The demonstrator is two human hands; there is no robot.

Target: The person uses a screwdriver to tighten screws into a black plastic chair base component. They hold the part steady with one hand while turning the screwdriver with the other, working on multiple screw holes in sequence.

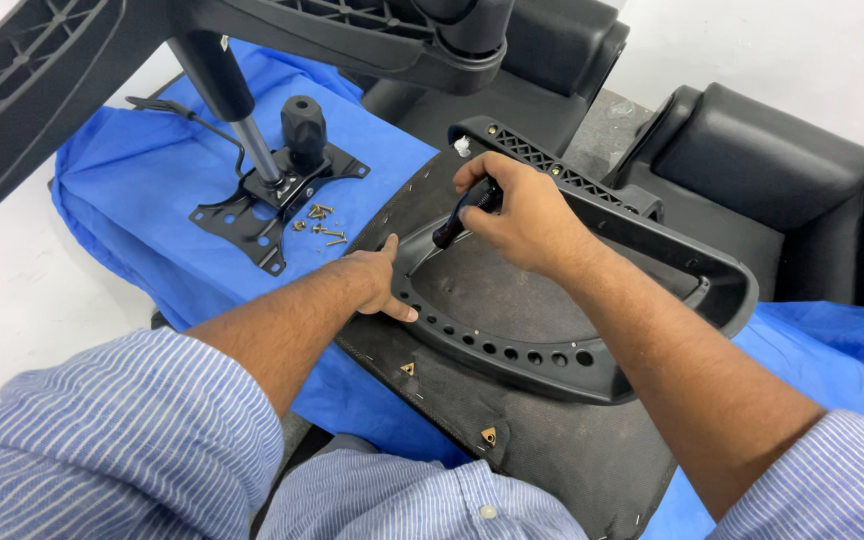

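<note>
The right hand (522, 215) is closed around the dark handle of a screwdriver (462, 215), whose shaft slants down and left to the inner edge of a black plastic frame (592, 375). The left hand (377, 280) holds nothing: it rests flat on the frame's left rim, thumb raised toward the screwdriver tip and fingers pressed against the row of holes. The frame lies on an upturned seat base (572, 450) covered in dark fabric, directly in front of the person. Seat and frame rest on a blue cloth (132, 190) spread over the surface. Further left on the cloth sits a black metal plate (262, 200) with a gas cylinder (237, 115) and a knob (304, 125), and loose screws (320, 222) lie just beside it.
</note>
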